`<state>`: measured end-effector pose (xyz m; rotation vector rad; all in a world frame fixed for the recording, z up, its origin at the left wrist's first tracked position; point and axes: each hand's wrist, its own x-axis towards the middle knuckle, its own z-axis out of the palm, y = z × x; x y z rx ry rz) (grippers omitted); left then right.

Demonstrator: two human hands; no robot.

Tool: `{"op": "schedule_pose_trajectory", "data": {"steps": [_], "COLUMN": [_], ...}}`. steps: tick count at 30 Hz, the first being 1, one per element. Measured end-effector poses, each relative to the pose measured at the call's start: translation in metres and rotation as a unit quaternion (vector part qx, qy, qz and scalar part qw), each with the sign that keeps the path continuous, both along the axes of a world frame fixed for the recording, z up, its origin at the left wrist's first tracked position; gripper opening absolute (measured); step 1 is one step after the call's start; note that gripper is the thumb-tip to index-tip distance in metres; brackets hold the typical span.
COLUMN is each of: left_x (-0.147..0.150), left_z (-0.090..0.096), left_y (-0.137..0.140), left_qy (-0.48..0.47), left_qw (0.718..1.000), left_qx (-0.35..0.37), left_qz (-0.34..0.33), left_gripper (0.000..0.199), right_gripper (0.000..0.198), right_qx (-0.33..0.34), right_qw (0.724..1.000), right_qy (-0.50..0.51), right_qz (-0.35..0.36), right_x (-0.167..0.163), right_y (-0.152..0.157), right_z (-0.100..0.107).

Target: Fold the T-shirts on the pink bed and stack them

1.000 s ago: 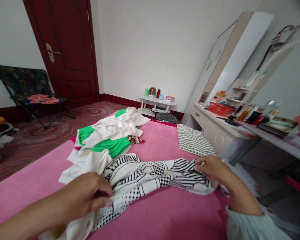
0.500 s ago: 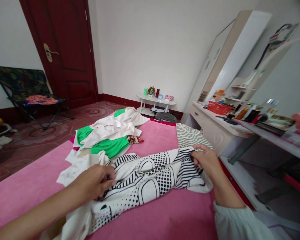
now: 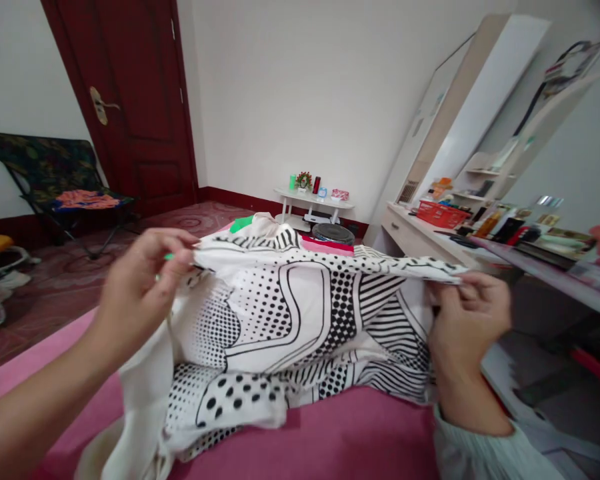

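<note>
A black-and-white patterned garment (image 3: pixel 305 313), printed with dots, stripes and curved lines, is stretched between my two hands above the pink bed (image 3: pixel 360 433). My left hand (image 3: pixel 147 283) pinches its upper edge at the left. At the right end of that same edge, my right hand (image 3: pixel 473 317) is closed on the cloth. The lower part hangs in folds and rests on the bed. Plain cream cloth (image 3: pixel 145 387) lies at its left side; whether it belongs to the garment I cannot tell. Behind the raised edge, green cloth (image 3: pixel 241 225) peeks out, the rest of that pile being hidden.
A dressing table with a red basket (image 3: pixel 443 213) and bottles stands at the right. Against the far wall is a low white table (image 3: pixel 313 197). A folding chair (image 3: pixel 45 167) holding orange cloth is at the left, near a dark red door (image 3: pixel 125 100).
Both hands have risen and moved apart, lifting the patterned garment's edge off the bed and spreading it taut. The raised cloth now covers most of the clothes pile behind it.
</note>
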<state>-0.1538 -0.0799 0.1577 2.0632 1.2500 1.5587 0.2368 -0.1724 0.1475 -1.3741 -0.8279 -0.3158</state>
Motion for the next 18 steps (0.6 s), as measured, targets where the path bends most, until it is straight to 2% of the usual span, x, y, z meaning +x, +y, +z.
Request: {"op": "schedule_pose_trajectory", "data": {"steps": [1, 2, 3, 4, 5, 6, 9, 11, 14, 16, 18], "left_x": [-0.001, -0.003, -0.006, -0.009, -0.013, -0.017, -0.023, -0.023, -0.018, -0.018, -0.023], "left_z": [-0.012, -0.027, -0.042, -0.057, -0.070, -0.081, -0.095, -0.093, -0.087, -0.086, -0.085], "left_y": [0.005, 0.008, 0.010, 0.009, 0.005, -0.001, -0.025, -0.042, -0.064, -0.073, -0.075], "left_qy": [0.069, 0.132, 0.192, 0.245, 0.288, 0.321, 0.384, 0.413, 0.437, 0.426, 0.397], "left_qw": [0.997, 0.987, 0.969, 0.947, 0.925, 0.908, 0.879, 0.863, 0.846, 0.853, 0.869], "left_qx": [-0.019, -0.042, -0.080, -0.117, -0.149, -0.172, -0.210, -0.225, -0.241, -0.234, -0.217], "left_qz": [-0.040, -0.083, -0.129, -0.172, -0.200, -0.209, -0.189, -0.184, -0.186, -0.189, -0.199], "left_gripper": [0.025, 0.026, 0.027, 0.027, 0.029, 0.040, 0.094, 0.109, 0.106, 0.089, 0.069], "right_gripper": [0.031, 0.032, 0.033, 0.034, 0.037, 0.043, 0.082, 0.092, 0.069, 0.054, 0.044], "right_qx": [-0.093, -0.205, -0.318, -0.414, -0.486, -0.533, -0.614, -0.652, -0.656, -0.632, -0.629], "right_qw": [0.993, 0.967, 0.925, 0.878, 0.837, 0.809, 0.749, 0.712, 0.689, 0.683, 0.674], "right_qy": [0.018, 0.029, 0.027, 0.004, -0.034, -0.082, -0.192, -0.221, -0.245, -0.259, -0.252], "right_qz": [0.072, 0.146, 0.206, 0.241, 0.248, 0.235, 0.162, 0.136, 0.187, 0.258, 0.295], "right_x": [0.010, 0.022, 0.035, 0.046, 0.055, 0.062, 0.060, 0.047, 0.025, 0.013, 0.004], "right_y": [0.001, 0.003, 0.005, 0.007, 0.008, 0.010, 0.012, 0.013, 0.012, 0.011, 0.014], "right_z": [-0.006, -0.014, -0.023, -0.032, -0.042, -0.051, -0.072, -0.079, -0.081, -0.079, -0.074]}}
